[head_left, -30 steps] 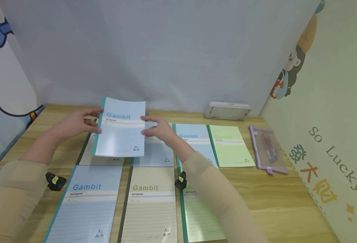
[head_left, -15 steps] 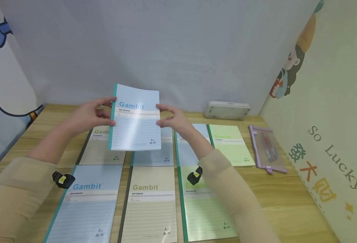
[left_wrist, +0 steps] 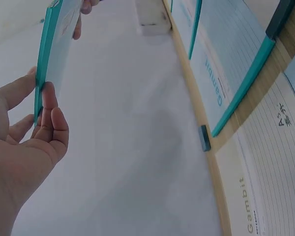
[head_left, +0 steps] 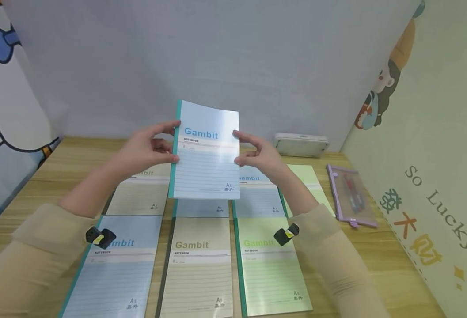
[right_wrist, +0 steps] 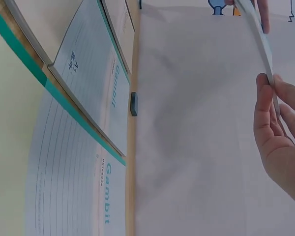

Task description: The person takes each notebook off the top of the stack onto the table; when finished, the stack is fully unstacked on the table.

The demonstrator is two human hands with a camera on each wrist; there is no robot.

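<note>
A blue Gambit notebook with a teal spine is held up above the table, its front cover turned toward the head camera. My left hand pinches it by the spine edge, thumb in front and fingers curled behind. On the opposite edge, my right hand pinches it the same way. In the left wrist view the teal spine sits between the thumb and fingers of the left hand. The right wrist view shows the thin page edge of the notebook gripped by the right hand.
Below lie two rows of notebooks: a front blue one, a beige one, a green one, and several behind. A white case stands at the back. A purple-edged zip pouch with pens lies at right.
Both hands have carried the blue notebook up and to the right, from over the back-left notebooks to above the back-middle one. The notebooks on the table stay in place.
</note>
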